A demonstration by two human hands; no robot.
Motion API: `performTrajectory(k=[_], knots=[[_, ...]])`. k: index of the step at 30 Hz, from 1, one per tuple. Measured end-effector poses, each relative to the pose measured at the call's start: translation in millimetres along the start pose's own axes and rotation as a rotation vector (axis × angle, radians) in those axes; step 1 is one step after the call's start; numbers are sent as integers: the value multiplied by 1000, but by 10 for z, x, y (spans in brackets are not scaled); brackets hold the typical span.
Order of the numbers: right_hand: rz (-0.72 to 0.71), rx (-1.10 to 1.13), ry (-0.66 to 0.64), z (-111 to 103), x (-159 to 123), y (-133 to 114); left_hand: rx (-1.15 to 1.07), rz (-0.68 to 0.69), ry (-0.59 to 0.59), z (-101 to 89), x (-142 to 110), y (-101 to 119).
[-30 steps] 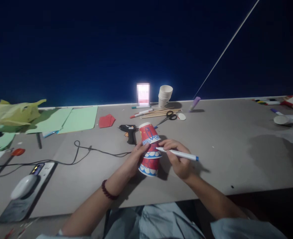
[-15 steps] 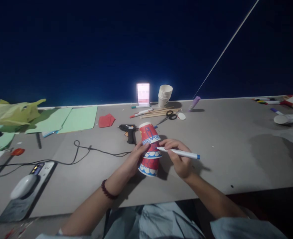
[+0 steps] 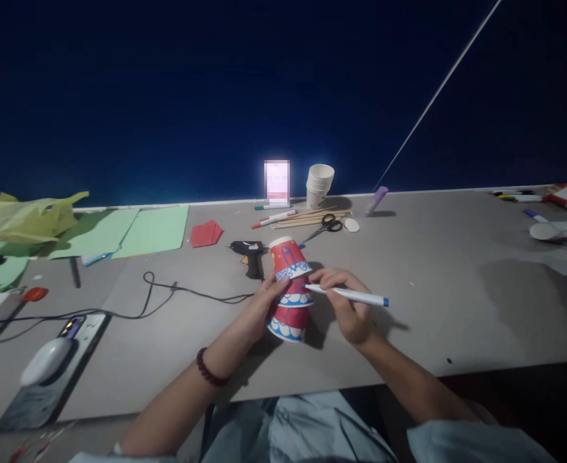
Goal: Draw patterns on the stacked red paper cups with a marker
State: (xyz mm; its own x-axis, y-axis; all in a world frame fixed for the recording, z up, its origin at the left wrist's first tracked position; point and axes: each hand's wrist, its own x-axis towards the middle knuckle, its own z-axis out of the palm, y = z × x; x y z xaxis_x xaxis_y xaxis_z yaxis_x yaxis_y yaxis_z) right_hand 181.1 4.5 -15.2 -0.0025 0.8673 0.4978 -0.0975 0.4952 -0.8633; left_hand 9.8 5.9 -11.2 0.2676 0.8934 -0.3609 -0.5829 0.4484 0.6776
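Over the grey table (image 3: 438, 315), left hand (image 3: 259, 312) grips the cup stack (image 3: 295, 298), right hand (image 3: 349, 316) pinches a marker (image 3: 360, 296), looks mid-decorating, so next stroke probably wants steadiness.

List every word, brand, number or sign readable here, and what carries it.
No text can be read.
Glowing screen: pixelated, unreadable.
Black glue gun: pale patch, too small to read.
Purple tube: too blurred.
White marker: any print too small.
Decorated cups: drawn loops and scallops, no clear letters.
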Motion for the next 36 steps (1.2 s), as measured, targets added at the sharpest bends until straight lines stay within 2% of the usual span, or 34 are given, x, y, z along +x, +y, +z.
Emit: performTrajectory(k=[11, 26, 36], knots=[[10, -42, 20, 15, 28, -43, 2, 9, 5, 14, -7, 9], [48, 90, 51, 19, -6, 35, 26, -3, 41, 21, -8, 22], [-95, -178, -66, 48, 45, -118, 6, 6, 108, 33, -7, 5]])
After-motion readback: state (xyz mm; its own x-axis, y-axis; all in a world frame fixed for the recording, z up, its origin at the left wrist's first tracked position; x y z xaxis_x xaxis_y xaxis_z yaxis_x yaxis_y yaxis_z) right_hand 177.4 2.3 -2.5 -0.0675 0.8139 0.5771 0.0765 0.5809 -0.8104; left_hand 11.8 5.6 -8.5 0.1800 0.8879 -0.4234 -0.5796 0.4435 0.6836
